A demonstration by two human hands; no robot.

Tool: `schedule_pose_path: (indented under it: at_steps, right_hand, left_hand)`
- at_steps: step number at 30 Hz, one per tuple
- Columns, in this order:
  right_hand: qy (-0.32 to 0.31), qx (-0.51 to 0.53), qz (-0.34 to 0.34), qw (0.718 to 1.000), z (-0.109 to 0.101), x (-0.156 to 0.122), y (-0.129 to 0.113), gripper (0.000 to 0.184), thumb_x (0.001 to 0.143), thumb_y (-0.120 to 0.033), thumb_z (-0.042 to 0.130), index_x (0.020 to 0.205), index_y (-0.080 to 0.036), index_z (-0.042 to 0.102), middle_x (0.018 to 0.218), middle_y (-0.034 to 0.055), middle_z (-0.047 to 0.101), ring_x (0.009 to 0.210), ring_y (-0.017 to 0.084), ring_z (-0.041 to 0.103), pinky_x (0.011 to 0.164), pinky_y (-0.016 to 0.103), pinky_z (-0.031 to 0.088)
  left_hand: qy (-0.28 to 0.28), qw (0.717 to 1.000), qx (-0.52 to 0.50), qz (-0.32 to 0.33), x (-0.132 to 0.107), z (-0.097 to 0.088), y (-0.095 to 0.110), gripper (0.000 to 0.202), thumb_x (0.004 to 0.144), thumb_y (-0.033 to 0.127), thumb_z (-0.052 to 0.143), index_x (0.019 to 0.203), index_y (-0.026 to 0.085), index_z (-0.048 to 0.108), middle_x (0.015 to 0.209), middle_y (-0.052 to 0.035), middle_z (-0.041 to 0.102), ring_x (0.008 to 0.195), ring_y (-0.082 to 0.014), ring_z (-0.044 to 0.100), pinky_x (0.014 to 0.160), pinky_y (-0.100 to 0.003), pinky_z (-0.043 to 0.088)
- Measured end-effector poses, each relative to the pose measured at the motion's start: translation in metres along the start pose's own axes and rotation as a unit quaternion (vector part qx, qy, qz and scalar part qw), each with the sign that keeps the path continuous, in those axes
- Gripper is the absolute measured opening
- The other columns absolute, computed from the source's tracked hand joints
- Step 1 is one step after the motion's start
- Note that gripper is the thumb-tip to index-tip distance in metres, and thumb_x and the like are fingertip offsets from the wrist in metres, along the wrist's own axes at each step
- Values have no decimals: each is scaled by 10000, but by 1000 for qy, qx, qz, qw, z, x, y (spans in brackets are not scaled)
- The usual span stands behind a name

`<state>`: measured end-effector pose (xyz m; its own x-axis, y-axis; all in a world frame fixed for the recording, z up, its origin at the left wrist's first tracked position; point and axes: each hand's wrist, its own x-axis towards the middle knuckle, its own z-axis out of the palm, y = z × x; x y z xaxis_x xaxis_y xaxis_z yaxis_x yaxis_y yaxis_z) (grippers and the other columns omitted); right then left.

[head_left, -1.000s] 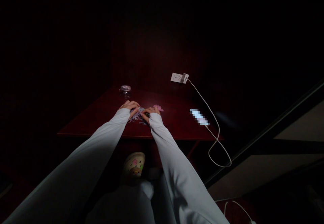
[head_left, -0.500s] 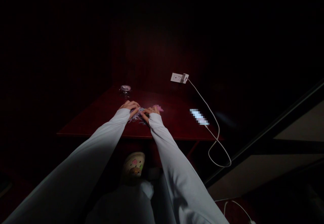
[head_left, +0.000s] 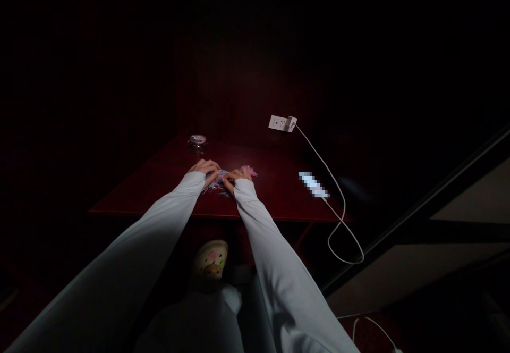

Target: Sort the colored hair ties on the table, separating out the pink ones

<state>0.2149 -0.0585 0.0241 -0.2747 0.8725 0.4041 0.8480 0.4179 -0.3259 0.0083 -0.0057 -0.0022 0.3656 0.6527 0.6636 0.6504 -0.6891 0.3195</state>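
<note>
Both my hands rest on a small pile of pink and purple thread-like bits (head_left: 220, 182) on a dark red table (head_left: 159, 183). My left hand (head_left: 206, 167) lies at the pile's left side with fingers bent down onto it. My right hand (head_left: 237, 175) sits at the right side, fingers curled and pinching into the pile. Pale sleeves cover both arms to the wrists. The room is very dark and the small pieces are hard to make out.
A small glass jar (head_left: 197, 141) stands at the table's back. A lit phone (head_left: 314, 184) lies to the right, with a white cable (head_left: 337, 185) running to a charger in a wall socket (head_left: 282, 123). A patterned shoe (head_left: 211, 259) shows under the table.
</note>
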Motion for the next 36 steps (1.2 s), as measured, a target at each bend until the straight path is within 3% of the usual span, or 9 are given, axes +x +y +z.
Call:
schedule_pose_path:
  at_steps: [15, 27, 36]
  right_hand:
    - [-26, -11, -7, 1000, 1, 1, 0, 287, 1089, -449, 664, 1157, -269, 876, 1245, 70, 808, 1212, 268, 544, 1088, 402, 411]
    - [-18, -6, -5, 1000, 2, 2, 4, 272, 1064, -471, 702, 1134, -267, 867, 1162, 66, 809, 1170, 265, 548, 1067, 388, 386]
    - [-29, -37, 2, 999, 1, 3, 1, 407, 1035, -507, 735, 1351, -262, 808, 1241, 91, 803, 1215, 286, 546, 1061, 394, 396]
  left_hand:
    - [15, 1000, -12, 7, 1, 3, -6, 308, 1059, 423, 552, 954, 254, 788, 1180, -44, 807, 1024, -247, 624, 932, -383, 540]
    - [6, 1000, -13, 13, 2, 2, -6, 322, 1062, 422, 548, 971, 243, 801, 1180, -57, 798, 1009, -246, 613, 949, -387, 543]
    - [-11, 1000, -1, 8, 1, 5, -6, 306, 1057, 427, 560, 1035, 258, 815, 1200, -53, 785, 1022, -248, 598, 940, -383, 534]
